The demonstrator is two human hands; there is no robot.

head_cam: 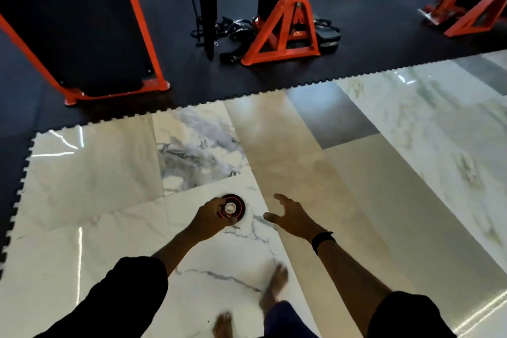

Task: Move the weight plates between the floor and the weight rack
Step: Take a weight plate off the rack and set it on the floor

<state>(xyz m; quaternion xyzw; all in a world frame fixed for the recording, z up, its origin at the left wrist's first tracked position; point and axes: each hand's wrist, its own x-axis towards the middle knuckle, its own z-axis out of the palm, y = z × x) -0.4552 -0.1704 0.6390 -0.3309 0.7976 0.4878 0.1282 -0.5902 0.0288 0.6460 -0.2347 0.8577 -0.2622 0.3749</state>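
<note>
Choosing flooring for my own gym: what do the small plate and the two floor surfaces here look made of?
Weight plate: matte black, probably rubber-coated, with a shiny metal hub, gripped by the left hand. Pale floor: polished marble or marble-look tile, veined, mirroring lights. Dark floor: matte interlocking mats, likely rubber or foam.

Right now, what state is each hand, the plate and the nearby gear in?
Left hand: gripping the weight plate.
Weight plate: small, black with red ring, held flat over the marble floor.
Right hand: open, fingers spread, holding nothing.
Orange frame: standing on the black mat.
</note>
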